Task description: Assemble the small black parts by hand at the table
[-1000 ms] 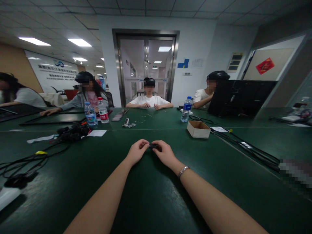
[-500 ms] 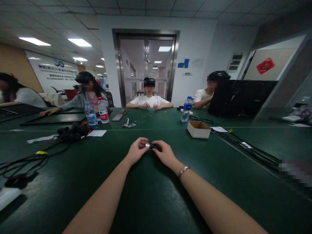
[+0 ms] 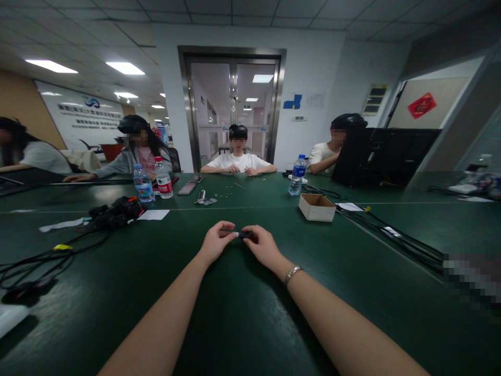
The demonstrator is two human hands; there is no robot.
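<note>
Between my two hands, above the green table, is a small black stick-like object with a silver end; its exact kind is too small to make out. My left hand pinches the silver end with its thumb and fingers, covering most of it. My right hand, with a silver band at the wrist, grips the black part from the other side. Both hands are closed, and their fingertips are close together around the object.
An open cardboard box stands ahead to the right, near a water bottle. Two bottles and a bundle of black gear are on the left. Small metal pieces lie ahead. Cables run along the right. Several people sit around the table.
My left hand has slid over the silver end, so less of it shows. The right hand keeps its grip on the black part. The whole view has shifted slightly.
</note>
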